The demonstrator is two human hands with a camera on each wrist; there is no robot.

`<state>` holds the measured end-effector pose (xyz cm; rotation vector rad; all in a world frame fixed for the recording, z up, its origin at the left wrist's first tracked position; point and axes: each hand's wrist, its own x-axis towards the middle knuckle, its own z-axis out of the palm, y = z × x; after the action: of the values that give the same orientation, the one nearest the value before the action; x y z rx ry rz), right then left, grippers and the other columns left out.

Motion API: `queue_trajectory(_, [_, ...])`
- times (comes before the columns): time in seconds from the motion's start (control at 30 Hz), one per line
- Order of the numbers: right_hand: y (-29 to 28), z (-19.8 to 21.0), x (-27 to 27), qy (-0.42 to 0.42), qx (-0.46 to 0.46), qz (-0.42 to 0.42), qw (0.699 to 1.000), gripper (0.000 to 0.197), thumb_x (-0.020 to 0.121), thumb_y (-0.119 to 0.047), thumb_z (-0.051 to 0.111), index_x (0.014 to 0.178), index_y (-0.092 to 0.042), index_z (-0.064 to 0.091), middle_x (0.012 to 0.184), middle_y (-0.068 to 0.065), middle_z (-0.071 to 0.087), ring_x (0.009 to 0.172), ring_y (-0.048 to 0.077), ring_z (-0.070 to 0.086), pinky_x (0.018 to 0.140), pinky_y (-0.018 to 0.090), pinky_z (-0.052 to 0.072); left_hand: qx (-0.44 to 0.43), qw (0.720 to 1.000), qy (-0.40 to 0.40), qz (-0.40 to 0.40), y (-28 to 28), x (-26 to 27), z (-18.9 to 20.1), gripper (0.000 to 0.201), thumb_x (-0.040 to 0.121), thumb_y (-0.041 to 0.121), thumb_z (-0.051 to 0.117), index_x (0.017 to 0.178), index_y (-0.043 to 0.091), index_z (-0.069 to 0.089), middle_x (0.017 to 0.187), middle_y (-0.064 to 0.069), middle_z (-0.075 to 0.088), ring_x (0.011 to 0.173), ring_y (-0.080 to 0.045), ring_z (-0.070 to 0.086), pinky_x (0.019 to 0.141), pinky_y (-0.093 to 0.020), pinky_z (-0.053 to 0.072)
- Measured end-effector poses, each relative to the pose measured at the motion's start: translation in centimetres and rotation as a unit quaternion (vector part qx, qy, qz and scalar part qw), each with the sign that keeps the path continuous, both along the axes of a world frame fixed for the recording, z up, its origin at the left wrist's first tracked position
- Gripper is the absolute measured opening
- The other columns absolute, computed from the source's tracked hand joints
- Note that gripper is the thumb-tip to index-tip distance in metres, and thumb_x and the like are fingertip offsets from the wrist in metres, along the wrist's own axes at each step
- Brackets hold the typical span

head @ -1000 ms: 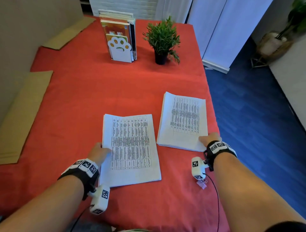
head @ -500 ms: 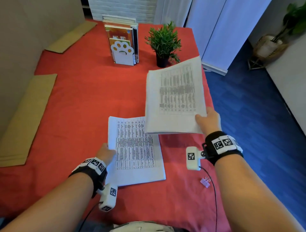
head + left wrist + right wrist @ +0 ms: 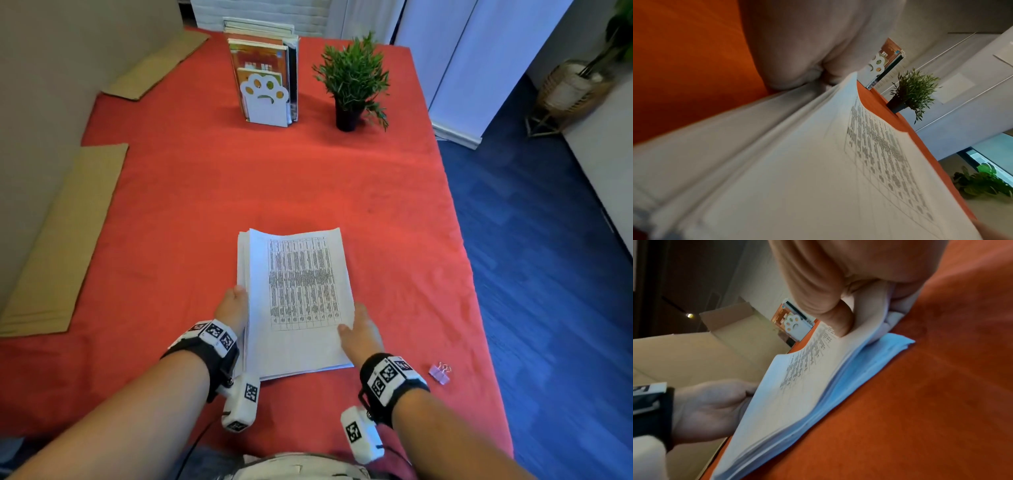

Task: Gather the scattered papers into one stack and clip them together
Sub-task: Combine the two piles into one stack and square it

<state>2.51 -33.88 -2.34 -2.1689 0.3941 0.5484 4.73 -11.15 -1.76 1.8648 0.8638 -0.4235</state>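
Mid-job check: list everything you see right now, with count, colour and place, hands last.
paper stack: one pile, white with printed tables, near middle of the table, upper sheets offset from the lower ones
binder clip: one, pale pink-lilac, on the cloth right of the stack, untouched
tablecloth: one, red, covers the table
bookend with books: one white paw-print stand, far middle
potted plant: one, green in a dark pot, right of the books
cardboard sheets: two, tan, left edge
left hand: at the stack's left edge
right hand: thumb on top, pinching the stack's near right corner
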Motion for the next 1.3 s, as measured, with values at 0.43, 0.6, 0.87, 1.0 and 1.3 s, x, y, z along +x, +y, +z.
queue_trajectory(0.43, [-0.8, 3.5, 4.8, -0.01, 0.111, -0.006, 0.994, 0.077, 0.087, -0.024, 0.059, 0.149, -0.009, 0.015, 0.147, 0.012, 0.033, 0.131, 0.026, 0.042, 0.111, 0.037, 0.034, -0.011, 0.981, -0.192, -0.034, -0.1, -2.1, 3.9, 0.022, 0.089, 0.003, 0.046, 0.107, 0.016, 0.047, 0.097, 0.002, 0.062, 0.095, -0.025, 0.059, 0.072, -0.027, 0.045])
queue_trajectory(0.6, [0.4, 7.9, 5.4, -0.181, 0.311, -0.083, 0.929, 0.029, 0.08, -0.014, 0.062, 0.104, -0.029, 0.057, 0.111, 0.012, 0.065, 0.1, 0.026, 0.061, 0.09, 0.046, 0.049, -0.08, 0.944, -0.321, -0.011, 0.0, -1.6, 6.4, 0.042, 0.089, -0.004, 0.048, 0.101, 0.036, 0.048, 0.099, 0.019, 0.061, 0.086, 0.009, 0.06, 0.073, -0.013, 0.045])
queue_trajectory(0.87, [1.5, 9.1, 2.7, -0.239, 0.338, -0.106, 0.904, 0.039, 0.075, 0.001, 0.054, 0.103, -0.026, 0.057, 0.095, 0.001, 0.066, 0.088, 0.013, 0.06, 0.085, 0.039, 0.05, -0.106, 0.935, -0.338, 0.005, -0.8, -1.9, 6.0, 0.053, 0.081, 0.0, 0.062, 0.131, 0.012, 0.047, 0.113, 0.002, 0.066, 0.098, 0.008, 0.063, 0.082, -0.008, 0.049])
queue_trajectory(1.0, [1.2, 10.0, 2.8, -0.235, 0.359, -0.128, 0.894, 0.05, 0.059, 0.002, 0.051, 0.098, -0.03, 0.053, 0.091, 0.0, 0.062, 0.087, 0.017, 0.058, 0.084, 0.044, 0.048, -0.113, 0.92, -0.374, 0.017, -0.7, -1.8, 7.3, 0.062, 0.066, 0.008, 0.078, 0.122, 0.018, 0.054, 0.116, -0.004, 0.069, 0.109, -0.021, 0.065, 0.093, -0.036, 0.052])
queue_trajectory(1.3, [0.6, 12.5, 3.6, -0.479, 0.186, 0.003, 0.858, 0.084, 0.061, 0.028, 0.036, 0.128, -0.021, 0.048, 0.103, 0.01, 0.05, 0.097, -0.002, 0.049, 0.092, 0.01, 0.037, -0.143, 0.876, -0.459, 0.019, -0.7, -0.9, 9.9, 0.041, 0.061, 0.004, 0.081, 0.091, 0.017, 0.056, 0.083, 0.003, 0.064, 0.071, 0.0, 0.06, 0.073, -0.021, 0.052])
